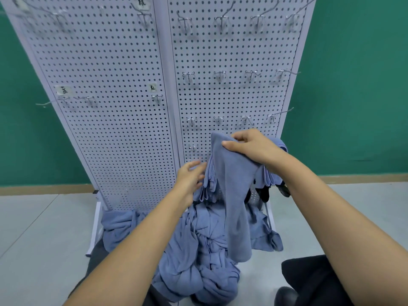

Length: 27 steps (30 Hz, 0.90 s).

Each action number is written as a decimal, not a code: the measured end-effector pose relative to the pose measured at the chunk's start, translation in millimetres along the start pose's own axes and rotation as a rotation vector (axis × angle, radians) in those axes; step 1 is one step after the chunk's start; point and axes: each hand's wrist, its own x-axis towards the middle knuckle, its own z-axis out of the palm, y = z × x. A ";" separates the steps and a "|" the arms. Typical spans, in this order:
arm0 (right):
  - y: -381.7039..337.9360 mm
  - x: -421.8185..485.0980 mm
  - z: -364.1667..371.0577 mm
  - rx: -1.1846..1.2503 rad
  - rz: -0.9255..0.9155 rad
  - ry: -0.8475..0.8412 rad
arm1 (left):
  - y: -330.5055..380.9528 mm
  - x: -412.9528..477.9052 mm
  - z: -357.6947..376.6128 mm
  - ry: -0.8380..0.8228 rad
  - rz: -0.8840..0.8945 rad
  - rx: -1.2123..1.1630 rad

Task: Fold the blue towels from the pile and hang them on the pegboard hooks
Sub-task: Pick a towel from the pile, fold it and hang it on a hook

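Observation:
A long blue towel point(237, 195) hangs down in front of the white pegboard point(123, 107). My right hand point(249, 146) pinches its top edge near the board's lower right hooks. More folded blue towels point(209, 184) hang behind it on the lowest hooks. My left hand point(189, 175) reaches toward their left side with fingers spread, touching the hanging edges. A tangled pile of blue towels point(198, 250) lies on the floor at the foot of the board.
Rows of bare metal hooks point(219, 76) stick out of the right panel, and a few hooks point(157, 98) sit on the left panel under paper labels. Behind the board is a green wall point(353, 96). Grey floor point(44, 228) spreads left; my dark-trousered knees flank the pile.

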 end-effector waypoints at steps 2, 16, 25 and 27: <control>-18.2 2.6 -6.7 0.045 -0.023 0.001 | -9.4 -0.9 -3.6 0.036 -0.061 -0.004; -17.4 0.5 -66.6 0.395 0.028 0.372 | -4.4 -8.0 -77.9 -0.203 -0.493 -0.267; 104.6 -24.4 -25.4 0.679 0.485 0.137 | 2.3 -14.2 -132.2 -0.149 -0.435 -0.204; 117.7 -26.4 -21.2 0.775 0.530 0.069 | 4.9 -13.5 -142.4 -0.165 -0.394 -0.212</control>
